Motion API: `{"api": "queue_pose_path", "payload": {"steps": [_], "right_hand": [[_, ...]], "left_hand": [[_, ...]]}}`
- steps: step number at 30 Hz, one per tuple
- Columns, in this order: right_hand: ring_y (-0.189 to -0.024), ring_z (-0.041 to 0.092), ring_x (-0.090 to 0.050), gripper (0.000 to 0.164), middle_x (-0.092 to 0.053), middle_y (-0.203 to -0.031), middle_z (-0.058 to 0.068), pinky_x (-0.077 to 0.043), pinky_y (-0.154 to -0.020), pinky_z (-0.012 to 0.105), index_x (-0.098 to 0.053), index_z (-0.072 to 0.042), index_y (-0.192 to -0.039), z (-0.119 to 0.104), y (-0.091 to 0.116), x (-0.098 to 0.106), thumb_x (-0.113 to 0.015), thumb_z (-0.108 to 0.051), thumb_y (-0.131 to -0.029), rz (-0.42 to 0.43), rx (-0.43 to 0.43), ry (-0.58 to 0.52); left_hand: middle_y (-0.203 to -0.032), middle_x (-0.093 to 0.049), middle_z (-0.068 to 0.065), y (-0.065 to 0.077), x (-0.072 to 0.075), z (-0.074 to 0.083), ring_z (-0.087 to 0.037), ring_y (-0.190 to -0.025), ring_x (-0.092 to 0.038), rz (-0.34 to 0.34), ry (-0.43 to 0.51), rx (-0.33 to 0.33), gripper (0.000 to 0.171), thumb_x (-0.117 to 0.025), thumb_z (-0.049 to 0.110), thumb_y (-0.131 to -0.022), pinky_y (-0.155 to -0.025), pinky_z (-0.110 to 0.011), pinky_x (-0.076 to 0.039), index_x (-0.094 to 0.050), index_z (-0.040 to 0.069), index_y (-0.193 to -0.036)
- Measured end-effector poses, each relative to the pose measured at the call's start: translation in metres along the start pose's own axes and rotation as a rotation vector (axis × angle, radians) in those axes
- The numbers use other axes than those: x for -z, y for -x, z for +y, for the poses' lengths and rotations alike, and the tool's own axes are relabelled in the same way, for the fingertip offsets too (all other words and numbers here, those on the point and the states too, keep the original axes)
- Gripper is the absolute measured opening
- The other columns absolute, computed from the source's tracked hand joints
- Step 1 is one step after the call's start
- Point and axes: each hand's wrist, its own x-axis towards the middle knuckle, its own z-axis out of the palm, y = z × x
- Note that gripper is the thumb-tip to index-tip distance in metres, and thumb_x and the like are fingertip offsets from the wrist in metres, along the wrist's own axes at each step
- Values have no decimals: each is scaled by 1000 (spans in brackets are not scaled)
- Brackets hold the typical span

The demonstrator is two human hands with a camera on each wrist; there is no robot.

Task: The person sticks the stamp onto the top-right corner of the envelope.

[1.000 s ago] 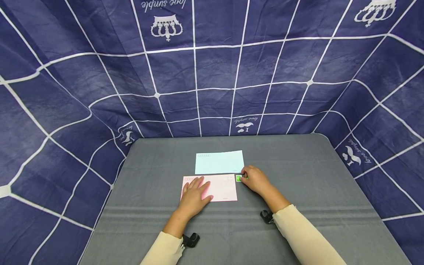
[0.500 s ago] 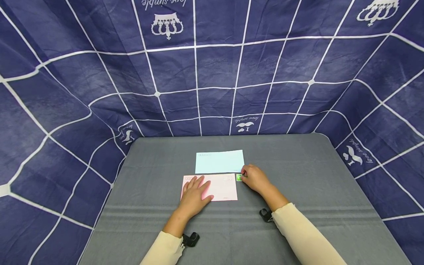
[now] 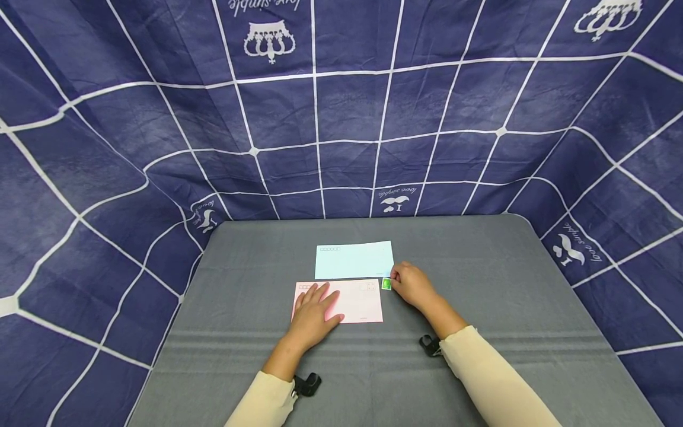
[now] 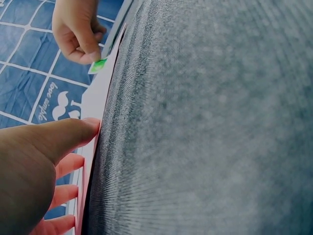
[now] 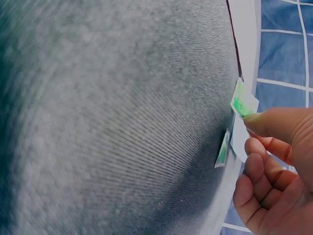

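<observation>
My left hand [image 3: 310,320] lies with spread fingers on a pink envelope [image 3: 358,303], its thumb near the lower edge. In the right wrist view, thumb and index finger of my right hand [image 5: 279,161] pinch a green stamp [image 5: 243,102] with a white border by its corner. The head view has this stamp [image 3: 386,284] just off the pink envelope's upper right corner, tilted a little. Below the pinched one in the right wrist view, a second green stamp [image 5: 222,152] lies on the grey cloth; my right hand hides it in the head view.
A light blue envelope [image 3: 354,261] lies just behind the pink one, its right end close to my right hand. The grey-covered table [image 3: 256,255] is bounded at the back and sides by a blue checked curtain [image 3: 352,166].
The pinched stamp has tilted and shifted slightly back and right with my right hand, which has risen a little in the head view. My left hand has stayed on the pink envelope.
</observation>
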Motion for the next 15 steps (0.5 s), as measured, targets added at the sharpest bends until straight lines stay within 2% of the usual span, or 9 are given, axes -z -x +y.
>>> {"api": "queue_pose_path", "payload": {"steps": [10,15], "right_hand": [[-71,14,-52,12,-59,-80,3,-43,-66,29,-63,-12,-78,-1,3,6,-73,-10,-85,5,-41,-127],[-67,12,-54,10,-66,-77,2,-43,-64,27,-65,-11,-79,-4,3,8,-74,-9,-85,9,-41,-193]], "left_hand": [[-157,-46,-14,1,1,0,-42,-150,-33,-16,12,4,60,-72,42,-90,-118,-67,-25,-59,16,-143],[-157,-46,-13,0,1,0,-41,-150,-33,-15,3,6,60,-71,43,-91,-118,-66,-25,-59,16,-143]]}}
